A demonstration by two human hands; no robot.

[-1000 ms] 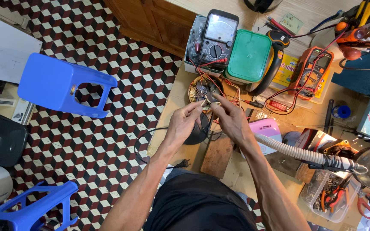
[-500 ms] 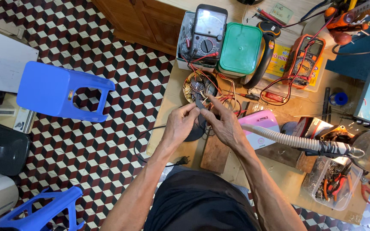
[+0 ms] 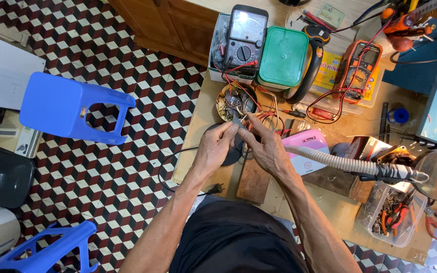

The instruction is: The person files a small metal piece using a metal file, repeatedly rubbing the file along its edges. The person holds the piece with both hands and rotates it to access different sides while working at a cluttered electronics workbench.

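Both hands, left (image 3: 217,147) and right (image 3: 264,146), meet fingertip to fingertip, pinching a small grey metal tool (image 3: 237,123) just above a round black disc (image 3: 228,146) on the wooden bench (image 3: 299,207). Just beyond sits a round tin of small metal parts (image 3: 233,102), then a grey analogue multimeter (image 3: 245,38) and a green plastic lidded box (image 3: 282,58).

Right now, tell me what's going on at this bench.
A person works over a cluttered wooden workbench. The left hand and right hand meet on a small grey tool or part, too small to identify, just below a round tin of small parts. Two multimeters, one grey and one orange, sit behind with red leads trailing. A blue stool stands on the floor.
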